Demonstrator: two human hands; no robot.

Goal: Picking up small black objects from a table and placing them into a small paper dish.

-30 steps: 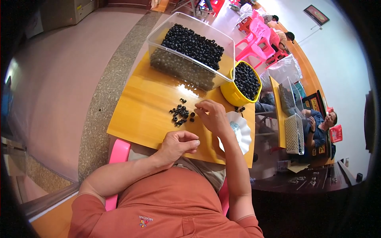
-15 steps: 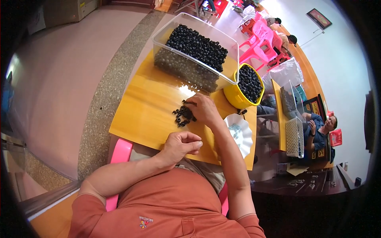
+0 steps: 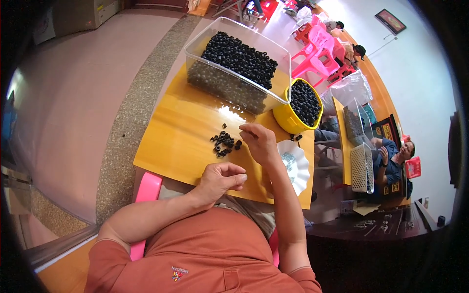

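Over the near edge of the yellow table, my left hand is closed in a pinch; anything between thumb and forefinger is too small to make out. Farther up, my right hand hovers just right of a loose pile of small black ring-like parts. Its fingertips are pressed together, and what they hold, if anything, is hidden. Beside my right wrist lies a white scalloped dish holding small pale bluish bits.
A clear plastic box full of black ring parts stands at the table's far side. Right of it is a yellow tub of similar black parts. A few black pieces lie near the tub. Another person sits at a table to the right.
My right hand has moved right and toward me, off the black pile, uncovering more of it. My left hand stays almost where it was, still pinched.
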